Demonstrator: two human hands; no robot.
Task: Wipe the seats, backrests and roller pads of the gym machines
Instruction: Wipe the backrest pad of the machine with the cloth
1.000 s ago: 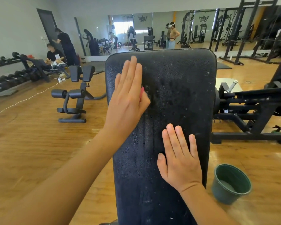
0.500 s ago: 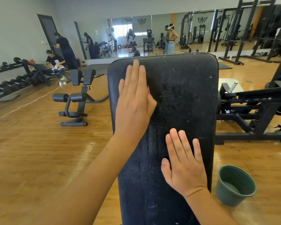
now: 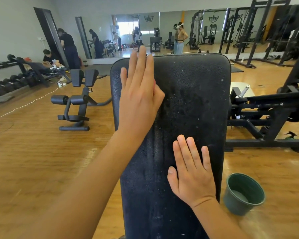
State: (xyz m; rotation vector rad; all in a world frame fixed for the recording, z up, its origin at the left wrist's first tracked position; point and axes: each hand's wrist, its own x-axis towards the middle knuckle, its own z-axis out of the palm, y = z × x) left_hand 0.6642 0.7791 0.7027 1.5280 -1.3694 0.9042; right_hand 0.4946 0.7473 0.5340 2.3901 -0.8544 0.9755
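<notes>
1. Backrest status: the long black textured vinyl backrest pad [image 3: 197, 100] runs up the middle of the view. A dull wet streak [image 3: 160, 144] runs down its centre, and white specks dot the right half.
2. Left hand [image 3: 140, 100] lies flat on the upper left of the pad, fingers straight and together. It presses a pink cloth [image 3: 154, 82] against the vinyl, and only a sliver of cloth shows at the thumb side. No curl, nothing pinched.
3. Right hand [image 3: 192, 176] lies flat on the lower right of the pad, fingers straight and slightly spread. It holds nothing and looks like a brace.
4. Change: the left hand has slid up the pad. A second ago its fingertips sat below the top edge; now the longest ones reach over it. The right hand has kept its spot.
5. Meaning, as I read it: the upstroke on the left strip is at its end. The speckled right half looks not yet wiped, so this pad is perhaps half done.
6. Dark green round plastic bucket [image 3: 238, 206] stands on the wooden floor just beside the pad's lower right. A black bench with roller pads [image 3: 72, 99] sits well apart on the left and looks untouched.
</notes>
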